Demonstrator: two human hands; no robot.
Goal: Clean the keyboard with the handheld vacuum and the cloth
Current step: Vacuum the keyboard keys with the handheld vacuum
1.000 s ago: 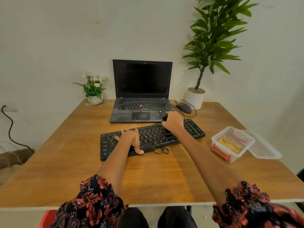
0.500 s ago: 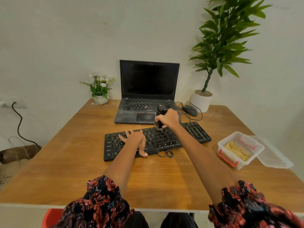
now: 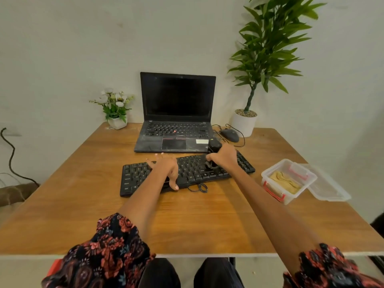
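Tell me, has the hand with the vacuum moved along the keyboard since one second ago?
Yes. The right hand with the handheld vacuum went left along the keyboard, then back right.

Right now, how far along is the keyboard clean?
Vacuuming is in hand: right hand grips the handheld vacuum on the keyboard, left hand steadying it. No finished step shows. Wiping is left: the cloth lies in the open container.

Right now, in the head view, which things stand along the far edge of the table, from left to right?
Small flower pot → open laptop → computer mouse → tall potted plant.
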